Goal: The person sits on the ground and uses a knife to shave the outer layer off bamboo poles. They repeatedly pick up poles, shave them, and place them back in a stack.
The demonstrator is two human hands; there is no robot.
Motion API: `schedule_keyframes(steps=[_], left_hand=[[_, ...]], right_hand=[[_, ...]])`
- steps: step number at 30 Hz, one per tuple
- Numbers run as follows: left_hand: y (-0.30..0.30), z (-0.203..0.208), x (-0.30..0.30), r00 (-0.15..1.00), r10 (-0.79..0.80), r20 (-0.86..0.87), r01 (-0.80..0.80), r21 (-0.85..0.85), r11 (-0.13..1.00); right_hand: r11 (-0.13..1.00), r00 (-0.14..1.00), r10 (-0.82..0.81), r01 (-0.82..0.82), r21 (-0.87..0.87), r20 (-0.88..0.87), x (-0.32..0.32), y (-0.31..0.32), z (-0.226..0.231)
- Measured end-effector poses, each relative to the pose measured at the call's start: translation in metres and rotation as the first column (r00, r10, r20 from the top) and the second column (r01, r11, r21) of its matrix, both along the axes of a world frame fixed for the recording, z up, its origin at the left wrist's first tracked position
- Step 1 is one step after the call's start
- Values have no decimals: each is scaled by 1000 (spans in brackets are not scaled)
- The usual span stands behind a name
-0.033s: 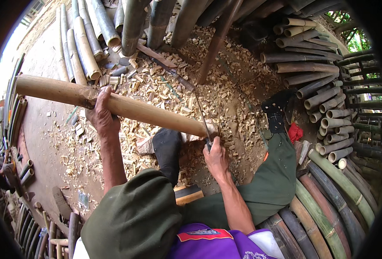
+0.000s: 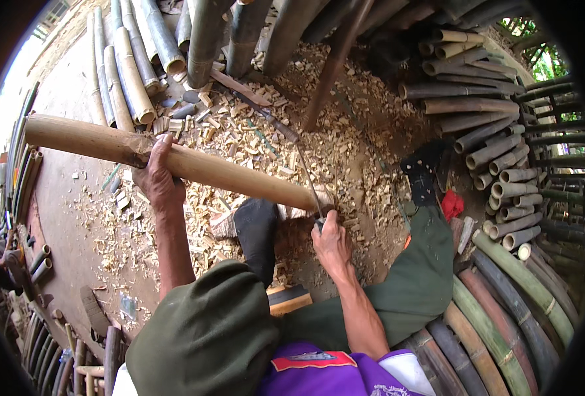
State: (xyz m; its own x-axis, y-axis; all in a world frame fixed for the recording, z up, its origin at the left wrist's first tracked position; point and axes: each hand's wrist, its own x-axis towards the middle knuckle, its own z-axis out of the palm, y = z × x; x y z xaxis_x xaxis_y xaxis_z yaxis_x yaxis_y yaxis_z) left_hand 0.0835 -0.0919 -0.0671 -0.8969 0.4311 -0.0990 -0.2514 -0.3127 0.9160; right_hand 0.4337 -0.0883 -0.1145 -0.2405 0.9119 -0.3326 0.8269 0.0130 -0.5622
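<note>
My left hand is wrapped round a thick tan bamboo pole, which slants from far left down to the middle. At the pole's right end, my right hand grips the dark handle of a thin-bladed knife. Its narrow blade lies across that end of the bamboo, pointing away from me. Whether the dark rod-like piece beyond the blade belongs to it, I cannot tell. Under the pole's right end is a pale wooden block, with my dark-covered foot against it.
Wood chips cover the ground. Dark bamboo lengths stand or lean at the far side. Cut bamboo tubes are stacked at right, and long green and brown poles lie near right. A red cloth-like thing lies by my right foot.
Almost nothing differs. My left hand and the pole keep their place, and my right hand with the knife has hardly shifted.
</note>
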Motion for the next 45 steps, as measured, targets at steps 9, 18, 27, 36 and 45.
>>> schedule_keyframes(steps=[9,18,27,36,45], left_hand=[[6,4,9,998,42,-41,-43,-22,999],[10,18,13,989,69,-130,-77,-57,995],[17,28,21,974,24,-224,-32,-34,999],[25,35,32,965,15,-262,-24,-32,999],[19,29,28,970,-45,-238,49,12,999]], right_hand=[[976,990,-7,38,215,-143,4,-17,3],[956,957,21,65,285,-289,-18,-8,68],[1000,999,-22,22,-14,-47,-13,2,56],[1000,986,17,-16,-7,164,-3,9,12],[996,983,56,-66,53,177,15,-4,-19]])
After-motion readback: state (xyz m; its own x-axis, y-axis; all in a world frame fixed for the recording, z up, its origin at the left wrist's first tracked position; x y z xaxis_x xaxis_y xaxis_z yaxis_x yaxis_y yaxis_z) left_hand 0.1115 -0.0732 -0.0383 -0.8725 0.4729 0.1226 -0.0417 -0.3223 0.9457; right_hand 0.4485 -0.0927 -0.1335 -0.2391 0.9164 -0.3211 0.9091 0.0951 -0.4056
